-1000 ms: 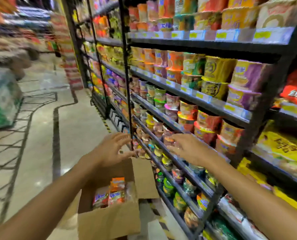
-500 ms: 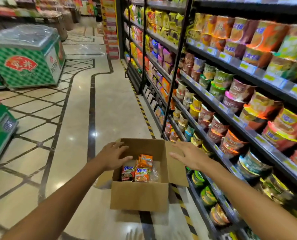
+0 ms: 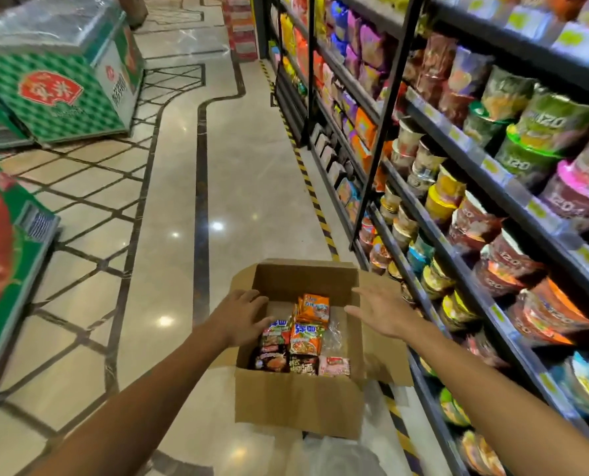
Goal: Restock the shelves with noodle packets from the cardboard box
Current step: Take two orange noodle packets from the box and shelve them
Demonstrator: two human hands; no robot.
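Note:
An open cardboard box (image 3: 296, 403) stands on the shop floor beside the shelves (image 3: 458, 255). Inside it lie several noodle packets (image 3: 307, 338), orange ones on top and dark ones toward the near wall. My left hand (image 3: 241, 316) hovers over the box's left edge with its fingers spread, just left of the packets, holding nothing. My right hand (image 3: 380, 309) is stretched out flat over the box's right flap, fingers straight and empty. The shelves on the right carry rows of cup and bowl noodles.
Green chest freezers (image 3: 63, 87) stand on the left of the aisle, another (image 3: 8, 262) close at the near left. A yellow-black striped line (image 3: 307, 173) runs along the shelf base. Clear plastic (image 3: 337, 455) lies below the box. Bagged noodles (image 3: 355, 46) fill the far shelves.
The view has tipped down and the box has come nearer. Both hands have moved in over the box; my left hand now reaches close to the packets, and my right stays flat above the flap.

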